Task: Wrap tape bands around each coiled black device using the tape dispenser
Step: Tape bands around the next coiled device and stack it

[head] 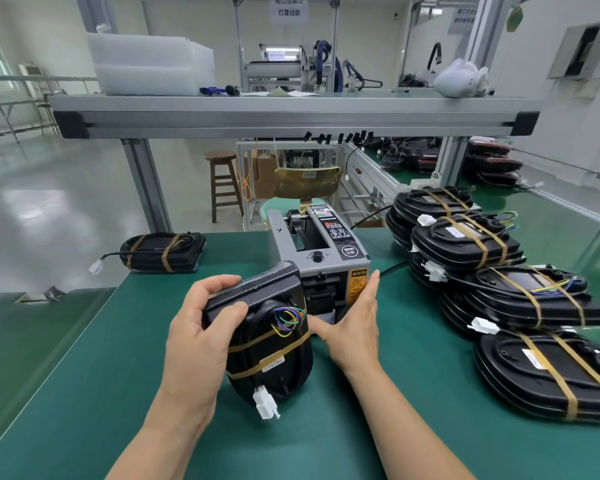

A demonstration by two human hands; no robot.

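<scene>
Green mat [84, 393], left hand [201, 327] gripping black device [274, 386] with two tan tape bands [257, 342], right hand [354, 327] straight-fingered beside tape dispenser [323, 251].

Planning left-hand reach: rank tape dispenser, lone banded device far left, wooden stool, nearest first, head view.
1. Tape dispenser, just right of the left hand.
2. Lone banded device, far-left table corner.
3. Wooden stool, floor beyond the table.

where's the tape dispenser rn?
Head view, centre: the tape dispenser stands on the green mat just behind the black device the left hand grips, with banded devices stacked to its right.
</scene>
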